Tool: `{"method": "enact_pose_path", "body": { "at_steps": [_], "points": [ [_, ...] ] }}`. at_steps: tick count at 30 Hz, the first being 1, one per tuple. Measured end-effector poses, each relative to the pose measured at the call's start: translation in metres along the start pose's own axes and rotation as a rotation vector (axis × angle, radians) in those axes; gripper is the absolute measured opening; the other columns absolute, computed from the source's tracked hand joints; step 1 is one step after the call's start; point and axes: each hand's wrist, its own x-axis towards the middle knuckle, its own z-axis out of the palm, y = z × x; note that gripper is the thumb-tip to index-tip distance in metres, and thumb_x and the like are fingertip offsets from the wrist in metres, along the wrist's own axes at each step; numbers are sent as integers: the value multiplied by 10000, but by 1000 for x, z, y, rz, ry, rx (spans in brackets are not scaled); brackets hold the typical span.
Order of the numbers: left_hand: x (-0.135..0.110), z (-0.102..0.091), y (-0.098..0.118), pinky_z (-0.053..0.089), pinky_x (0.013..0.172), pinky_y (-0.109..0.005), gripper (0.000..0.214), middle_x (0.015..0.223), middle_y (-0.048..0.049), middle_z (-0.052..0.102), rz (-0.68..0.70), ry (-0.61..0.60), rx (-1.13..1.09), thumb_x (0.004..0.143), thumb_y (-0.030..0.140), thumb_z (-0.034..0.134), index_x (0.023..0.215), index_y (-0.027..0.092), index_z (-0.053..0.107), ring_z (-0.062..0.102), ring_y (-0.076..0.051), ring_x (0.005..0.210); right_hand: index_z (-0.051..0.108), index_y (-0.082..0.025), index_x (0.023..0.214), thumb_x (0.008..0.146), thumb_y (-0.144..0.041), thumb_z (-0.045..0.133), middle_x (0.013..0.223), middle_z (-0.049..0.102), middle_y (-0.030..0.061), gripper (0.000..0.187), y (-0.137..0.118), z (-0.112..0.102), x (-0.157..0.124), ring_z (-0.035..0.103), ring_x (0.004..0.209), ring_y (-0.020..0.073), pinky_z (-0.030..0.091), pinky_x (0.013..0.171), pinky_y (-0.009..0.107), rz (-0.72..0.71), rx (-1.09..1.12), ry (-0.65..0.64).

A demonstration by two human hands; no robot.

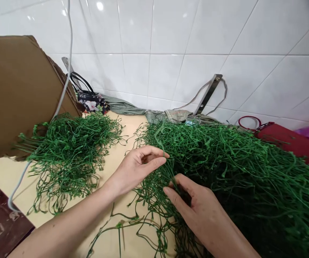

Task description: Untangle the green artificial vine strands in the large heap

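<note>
A big heap of green plastic stems (pixel 240 175) covers the right half of the pale yellow table (pixel 9 172). A smaller pile of the same stems (pixel 70 143) lies at the left. My left hand (pixel 138 166) sits at the near left edge of the big heap, fingers curled and pinched on a few stems. Just below it, my right hand (pixel 197 208) digs its fingertips into the same tangle and grips stems there. A few loose stems (pixel 122 225) trail over the table between my forearms.
A brown cardboard box (pixel 17 89) stands at the left with a white cable (pixel 62 86) hanging in front of it. A floral bag (pixel 91 102), grey-green cloth (pixel 122 106) and metal brackets (pixel 208 94) line the white tiled wall. A red bag (pixel 286 138) lies at the right.
</note>
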Motion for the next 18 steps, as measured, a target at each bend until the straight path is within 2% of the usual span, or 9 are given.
{"method": "enact_pose_path", "body": {
  "at_steps": [2,4,5,7,9,11,13,16,18],
  "points": [
    [0,0,-2,444,785,-281,128,923,-40,700,13,9,16,890,276,684,901,153,719,566,-146,818,602,-244,989,950,-543,508,654,530,-46,316,0,-5,-5,500,582,176,393,530,285,26,-70,35],
    [0,1,-4,423,737,-267,124,848,-16,656,24,3,15,895,275,670,881,157,705,529,-132,762,576,-254,1268,939,-590,551,776,610,-14,470,0,-13,-9,561,614,191,449,551,307,8,-106,160],
    [-1,2,-4,413,723,-264,122,826,-8,632,29,-8,14,901,274,658,879,160,696,513,-130,748,561,-265,1312,952,-588,544,848,631,4,484,0,-17,-10,579,637,190,471,566,314,-18,-106,235],
    [-3,3,-3,404,724,-265,116,834,-7,607,41,-36,10,914,270,631,884,167,675,502,-134,759,589,-273,1279,997,-525,506,984,642,34,388,-1,-24,-8,610,707,184,509,628,317,-83,-69,358],
    [-5,5,-1,402,748,-271,119,887,-19,605,58,-71,19,931,270,603,884,171,651,502,-142,794,619,-269,1240,1025,-437,481,1094,643,54,305,0,-26,-1,644,830,184,532,725,311,-128,1,397],
    [-8,6,2,401,776,-280,138,924,-27,597,73,-110,39,949,286,576,878,178,626,499,-152,825,647,-252,1196,1024,-378,475,1156,655,69,274,0,-25,7,661,965,196,534,816,312,-150,89,365],
    [-11,8,4,399,785,-290,164,926,-28,581,73,-143,63,967,320,553,885,188,605,495,-167,851,681,-237,1113,1006,-348,480,1134,689,71,253,-1,-22,13,662,1025,212,530,849,319,-144,192,284],
    [-14,11,-1,392,766,-293,200,917,-22,554,45,-140,94,991,382,517,937,202,583,483,-178,858,715,-226,981,962,-310,529,919,734,33,205,-4,-19,16,669,841,201,523,763,313,-96,311,183],
    [-14,15,-8,388,748,-281,190,898,-4,526,20,-105,116,988,399,530,978,212,563,470,-168,829,720,-220,932,940,-269,559,805,718,2,168,-5,-16,14,640,729,178,505,691,289,-71,326,192]
  ]
}}
